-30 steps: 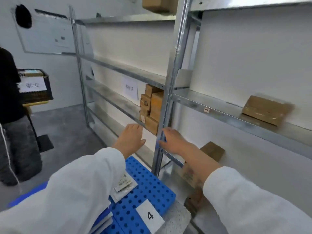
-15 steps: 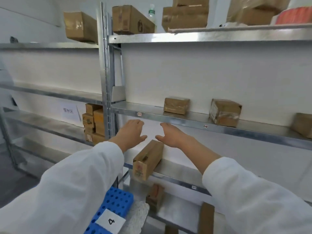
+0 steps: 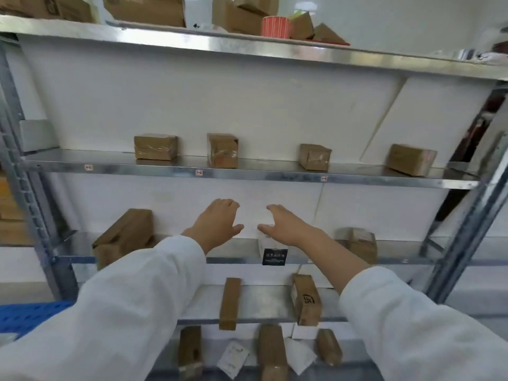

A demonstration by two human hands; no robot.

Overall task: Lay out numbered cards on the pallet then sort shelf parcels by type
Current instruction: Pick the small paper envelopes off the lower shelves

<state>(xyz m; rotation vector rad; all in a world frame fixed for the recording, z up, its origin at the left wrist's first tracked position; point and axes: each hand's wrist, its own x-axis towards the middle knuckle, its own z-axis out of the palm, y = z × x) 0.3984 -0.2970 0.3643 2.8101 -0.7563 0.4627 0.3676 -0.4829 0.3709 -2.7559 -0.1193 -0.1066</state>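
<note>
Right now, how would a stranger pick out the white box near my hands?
On the metal rack, take the third shelf down. The white box stands beneath the right hand; it alone is white with a black label, its neighbours plain brown boxes.

Brown cardboard parcels [image 3: 155, 146], some glossy with clear tape. Silver-grey metal shelves [image 3: 247, 174], white back panel [image 3: 247, 105]. Red ribbed roll [image 3: 275, 26] upper middle. Blue hole-patterned pallet [image 3: 24, 314] lower left. White sleeves [image 3: 132, 312]. Centre: white box [image 3: 264, 243], black label [image 3: 275, 257].
</note>
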